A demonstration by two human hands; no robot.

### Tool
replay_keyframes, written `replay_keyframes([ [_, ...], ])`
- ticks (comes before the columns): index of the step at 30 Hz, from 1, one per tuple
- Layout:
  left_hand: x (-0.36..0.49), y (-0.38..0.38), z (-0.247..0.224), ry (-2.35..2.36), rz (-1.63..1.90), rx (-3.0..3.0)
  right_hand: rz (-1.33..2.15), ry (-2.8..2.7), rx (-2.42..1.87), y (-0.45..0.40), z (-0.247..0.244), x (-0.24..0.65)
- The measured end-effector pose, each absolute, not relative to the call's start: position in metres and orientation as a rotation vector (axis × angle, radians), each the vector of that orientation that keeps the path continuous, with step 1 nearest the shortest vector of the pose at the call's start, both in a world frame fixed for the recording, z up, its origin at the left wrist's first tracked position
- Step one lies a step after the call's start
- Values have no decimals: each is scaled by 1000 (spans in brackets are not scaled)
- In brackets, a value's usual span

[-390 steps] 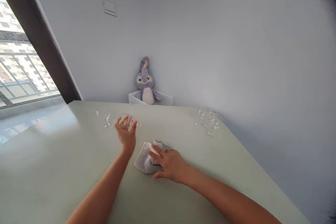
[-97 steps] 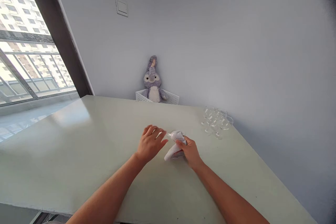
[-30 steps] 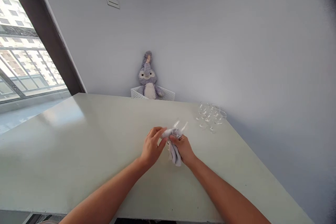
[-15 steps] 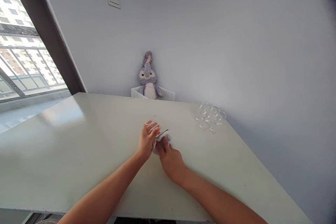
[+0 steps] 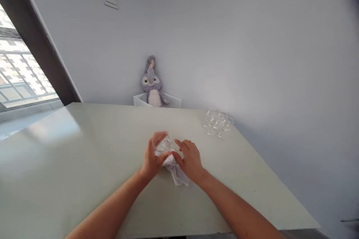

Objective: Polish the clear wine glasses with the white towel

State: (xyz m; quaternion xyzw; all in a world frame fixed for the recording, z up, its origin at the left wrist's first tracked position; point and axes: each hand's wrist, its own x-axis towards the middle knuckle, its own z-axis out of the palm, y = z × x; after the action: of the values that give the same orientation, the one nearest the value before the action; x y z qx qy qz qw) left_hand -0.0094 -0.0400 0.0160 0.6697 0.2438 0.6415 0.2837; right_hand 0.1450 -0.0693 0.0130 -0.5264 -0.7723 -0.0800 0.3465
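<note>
A clear stemmed glass [image 5: 166, 142] is tilted in my left hand [image 5: 153, 157], its bowl between the thumb and the fingers. Close by on its right, my right hand [image 5: 190, 160] has thumb and forefinger spread apart and grips nothing that I can see. Below both hands a whitish cloth [image 5: 178, 175] is crumpled, its upper end partly covered by the left thumb and the glass. Whether the cloth's upper part touches the left hand I cannot tell.
A cluster of several clear stemmed glasses [image 5: 218, 122] stands at the right rear of the pale table [image 5: 106, 164]. Behind the far edge, a purple plush toy [image 5: 153, 86] sits in a white basket [image 5: 173, 101] against the wall. A window [image 5: 22, 67] is at left.
My right hand has come off the cloth and opened beside the glass. The cloth now hangs or lies lower, below the hands. The view has shifted slightly to the right.
</note>
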Motion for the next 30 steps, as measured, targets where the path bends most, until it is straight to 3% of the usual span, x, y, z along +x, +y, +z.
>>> replay_keyframes([
  [5,8,-57,2,670,1373,2065,85,-2021,-1416,-61,-1,147],
  [14,-15,-37,3,1169,1256,2268,321,-1420,-1758,-25,2,228],
  [21,-11,-37,3,1180,1170,2394,241,-1255,-2132,-33,-14,300],
  [30,-15,-31,-2,1252,1135,2312,225,-1254,-2231,-27,-15,317],
])
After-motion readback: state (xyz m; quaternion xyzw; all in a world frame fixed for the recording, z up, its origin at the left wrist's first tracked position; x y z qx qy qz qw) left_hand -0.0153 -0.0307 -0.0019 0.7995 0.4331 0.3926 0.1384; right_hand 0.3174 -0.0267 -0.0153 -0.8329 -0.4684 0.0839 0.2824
